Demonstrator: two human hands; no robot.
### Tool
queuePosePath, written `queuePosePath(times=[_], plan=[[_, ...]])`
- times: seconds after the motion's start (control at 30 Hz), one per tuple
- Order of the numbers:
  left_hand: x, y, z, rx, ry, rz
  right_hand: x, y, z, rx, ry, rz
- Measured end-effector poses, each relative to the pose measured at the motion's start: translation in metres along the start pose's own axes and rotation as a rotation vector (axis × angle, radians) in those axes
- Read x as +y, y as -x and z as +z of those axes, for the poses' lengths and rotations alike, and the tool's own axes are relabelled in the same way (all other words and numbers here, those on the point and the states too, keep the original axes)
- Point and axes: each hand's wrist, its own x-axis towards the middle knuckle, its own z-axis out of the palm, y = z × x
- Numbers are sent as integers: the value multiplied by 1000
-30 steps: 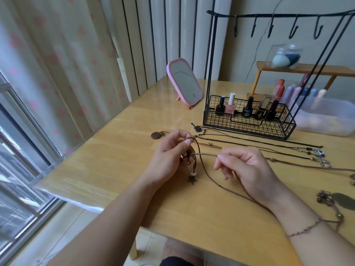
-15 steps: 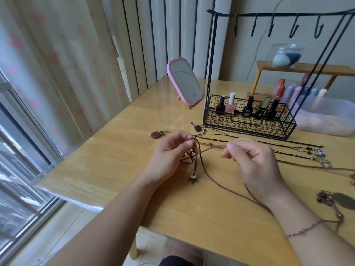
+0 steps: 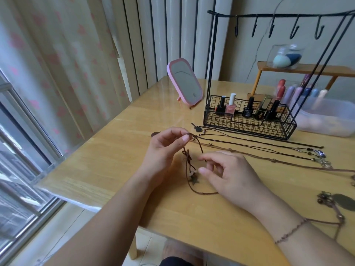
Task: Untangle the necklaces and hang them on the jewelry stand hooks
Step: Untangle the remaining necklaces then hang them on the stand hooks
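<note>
A brown cord necklace [image 3: 187, 166] with a star pendant [image 3: 194, 181] lies twisted on the wooden table [image 3: 115, 166] between my hands. My left hand [image 3: 163, 150] pinches its upper end between thumb and forefinger, lifted slightly. My right hand [image 3: 230, 173] is just right of the pendant, its curled fingertips pinching the cord's loop. Several other cord necklaces [image 3: 249, 140] lie stretched out to the right. The black jewelry stand [image 3: 249, 125] stands behind them, and the hooks [image 3: 272, 27] on its top bar are bare.
Nail polish bottles [image 3: 231, 106] sit in the stand's wire basket. A pink mirror [image 3: 184, 83] leans at the back left, a plastic tub [image 3: 330, 120] and a wooden shelf [image 3: 307, 69] with a sponge jar at the right. An oval-pendant necklace [image 3: 342, 202] lies near my right forearm.
My right hand has dropped down and to the left, close to the star pendant, and the cord loop came with it. My left hand keeps its pinch in about the same place.
</note>
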Motion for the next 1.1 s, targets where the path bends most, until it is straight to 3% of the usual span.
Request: queuePosePath(times=[0.2,0.33,0.53,0.67,0.77,0.87,0.97,1.1], plan=[[2,0,1,1,36,-32,-19,-5,12,-75,330,82],[2,1,4,3,49,-82,-24,-6,19,-111,365,90],[4,0,2,69,98,-121,-11,-4,7,-15,164,107],[-3,-1,4,122,-190,-139,-5,-2,-2,57,70,88],[-4,2,8,138,-370,-28,2,-5,-7,83,9,68],[0,11,13,4,-464,120,4,-8,-12,95,-167,40],[-2,16,18,-127,-548,84,2,-8,-15,47,-298,61],[-5,12,15,-143,-660,29,-1,-9,-28,67,-661,167]])
